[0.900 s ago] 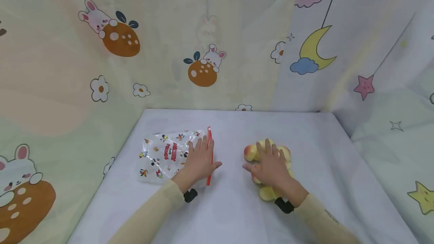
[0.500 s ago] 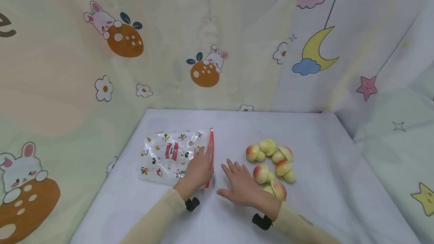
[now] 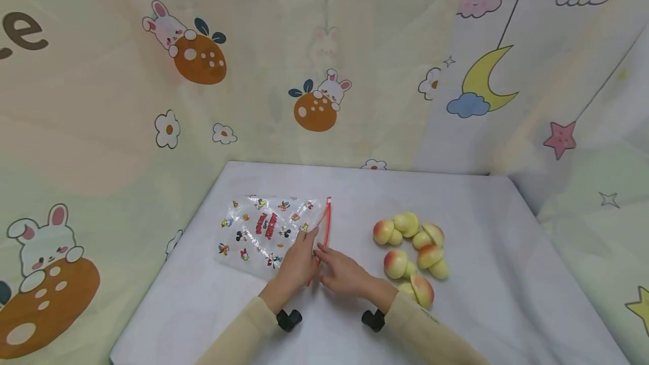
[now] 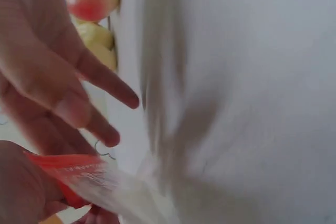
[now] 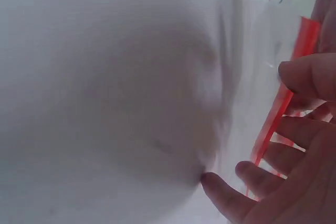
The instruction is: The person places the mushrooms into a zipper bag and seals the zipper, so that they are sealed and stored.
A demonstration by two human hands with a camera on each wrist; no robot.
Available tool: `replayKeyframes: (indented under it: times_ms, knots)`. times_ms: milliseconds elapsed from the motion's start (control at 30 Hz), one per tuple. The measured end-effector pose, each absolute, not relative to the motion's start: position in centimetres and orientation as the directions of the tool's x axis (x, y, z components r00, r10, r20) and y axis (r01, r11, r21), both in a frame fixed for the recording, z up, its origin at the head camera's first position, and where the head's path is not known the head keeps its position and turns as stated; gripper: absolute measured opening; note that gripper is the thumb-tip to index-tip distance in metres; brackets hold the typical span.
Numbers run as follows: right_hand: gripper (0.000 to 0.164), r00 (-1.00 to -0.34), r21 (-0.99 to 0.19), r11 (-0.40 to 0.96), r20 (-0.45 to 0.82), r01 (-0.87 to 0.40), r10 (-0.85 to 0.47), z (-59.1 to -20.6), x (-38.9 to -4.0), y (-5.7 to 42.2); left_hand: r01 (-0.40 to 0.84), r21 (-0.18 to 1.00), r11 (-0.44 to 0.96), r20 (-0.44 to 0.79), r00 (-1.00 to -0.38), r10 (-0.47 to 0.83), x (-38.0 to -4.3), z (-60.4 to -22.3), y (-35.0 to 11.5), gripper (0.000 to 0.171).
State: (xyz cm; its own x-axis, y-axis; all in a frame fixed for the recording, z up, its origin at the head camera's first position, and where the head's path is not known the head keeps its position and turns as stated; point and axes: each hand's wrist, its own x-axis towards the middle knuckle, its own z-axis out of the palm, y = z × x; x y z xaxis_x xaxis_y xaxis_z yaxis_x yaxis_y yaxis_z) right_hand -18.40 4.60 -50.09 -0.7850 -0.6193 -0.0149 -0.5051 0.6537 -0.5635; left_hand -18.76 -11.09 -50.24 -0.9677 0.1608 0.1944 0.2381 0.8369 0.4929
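Observation:
A clear zip bag [image 3: 253, 221] printed with small cartoon figures lies flat on the left of the white table, its red zip edge [image 3: 328, 221] to the right. My left hand [image 3: 298, 263] grips the near part of that edge; the left wrist view shows the red strip [image 4: 73, 163] lifted and gaping there. My right hand [image 3: 347, 276] meets it from the right. In the right wrist view the right thumb [image 5: 307, 74] overlaps the red strip [image 5: 273, 114], and the right fingers reach past it, spread and fairly straight.
Several yellow mushroom-shaped pieces [image 3: 395, 263] with red blushes lie in a loose group right of my right hand. The white table [image 3: 487, 308] meets a printed cloth backdrop [image 3: 253, 72] behind and at both sides. Black wrist cameras [image 3: 289, 320] sit on both wrists.
My right hand has left the mushroom-shaped pieces and moved left to the bag's edge. The left hand has slid from flat on the bag to its near edge and now grips it.

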Motion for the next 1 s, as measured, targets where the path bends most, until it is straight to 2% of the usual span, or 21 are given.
replayKeyframes:
  times_ms: [167, 300, 400, 567, 667, 800, 1000]
  knots:
    - [0.059, -0.794, -0.501, 0.713, -0.077, -0.491, -0.602, -51.1, -18.2, 5.2, 0.205, 0.529, 0.824, 0.213, -0.971, 0.105, -18.4, -50.1, -11.1, 0.058]
    - [0.055, -0.796, -0.459, 0.739, -0.103, -0.494, -0.596, -51.8, -17.9, 5.7, 0.135, 0.534, 0.835, 0.14, -0.988, 0.07, -18.5, -49.6, -11.4, 0.054]
    - [0.046, -0.802, -0.448, 0.743, -0.088, -0.498, -0.591, -52.0, -17.7, 6.2, 0.084, 0.56, 0.824, 0.099, -0.994, 0.033, -18.4, -49.2, -11.8, 0.058]
    - [0.024, -0.82, -0.506, 0.721, -0.046, -0.473, -0.57, -52.0, -17.8, 7.1, 0.077, 0.661, 0.747, 0.162, -0.986, -0.042, -18.1, -48.3, -12.1, 0.058]
    - [0.019, -0.819, -0.536, 0.699, -0.026, -0.473, -0.574, -52.1, -17.9, 7.5, 0.1, 0.721, 0.686, 0.22, -0.971, -0.089, -18.0, -48.0, -12.1, 0.055]
    - [0.022, -0.817, -0.57, 0.677, -0.018, -0.465, -0.576, -52.4, -17.8, 8.0, 0.144, 0.787, 0.6, 0.278, -0.951, -0.136, -17.8, -48.2, -12.0, 0.049]
    - [0.043, -0.83, -0.619, 0.653, -0.003, -0.437, -0.558, -51.9, -16.9, 8.2, 0.145, 0.824, 0.548, 0.266, -0.953, -0.148, -17.7, -49.0, -11.8, 0.046]
